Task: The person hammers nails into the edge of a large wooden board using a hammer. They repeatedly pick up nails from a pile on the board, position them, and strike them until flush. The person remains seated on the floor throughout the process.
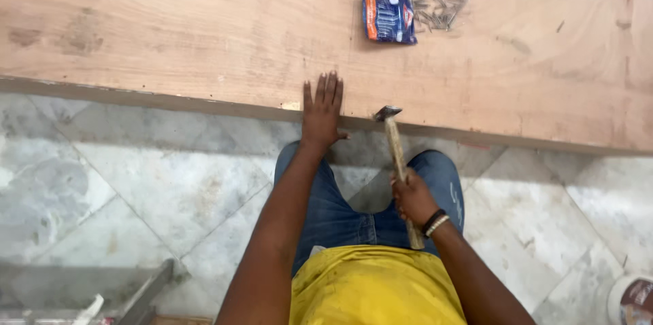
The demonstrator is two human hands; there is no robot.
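Marble floor under broad plywood sheet (pixel 170 32) | our left hand (pixel 322 111) flat, fingers spread, on its edge | right hand (pixel 411 197) grips wooden-handled hammer (pixel 396 162), head just right of left hand, handle running toward us.

Yellow shirt (pixel 377 287), blue jeans (pixel 340 213), wristbands (pixel 435 221)

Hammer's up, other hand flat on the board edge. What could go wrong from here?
1. The left hand lies flat on the plywood board right beside the hammer head; a stray blow could catch the fingers.
2. The right hand grips the wooden handle around its middle, not its end, so swings may be less controlled.
3. Loose nails lie scattered beside the blue packet; hammering might jolt them around the board.
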